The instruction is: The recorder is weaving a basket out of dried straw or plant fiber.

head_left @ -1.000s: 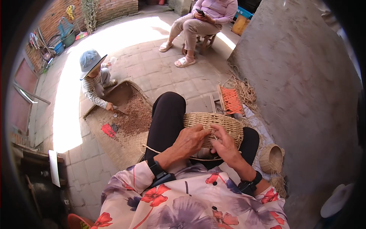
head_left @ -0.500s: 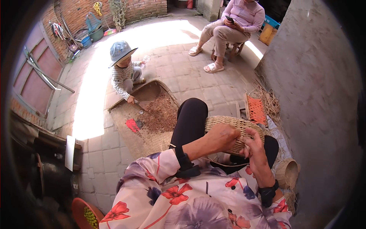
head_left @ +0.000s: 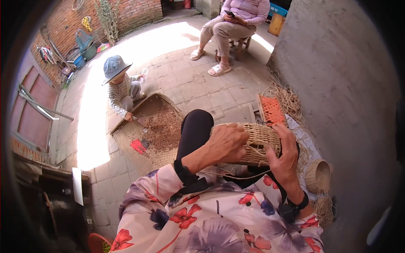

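A woven straw basket [head_left: 260,139] rests on my lap over my black-clad knee. My left hand [head_left: 225,145] lies over its near left side, fingers curled on the weave. Around the basket's right end my right hand [head_left: 284,158] is wrapped, thumb on the weave. A loose straw strand [head_left: 236,176] hangs below the basket between both hands. Dark bands sit on both wrists.
A small child in a blue hat [head_left: 120,86] sits by a flat woven tray of brown grain [head_left: 158,130]. A seated person [head_left: 230,25] is at the back. Loose straw [head_left: 287,95], an orange woven piece [head_left: 272,109] and a small basket [head_left: 318,175] lie along the grey wall.
The view has swung left and down. My left hand has slid onto the basket's left side and my right hand has shifted to its right end.
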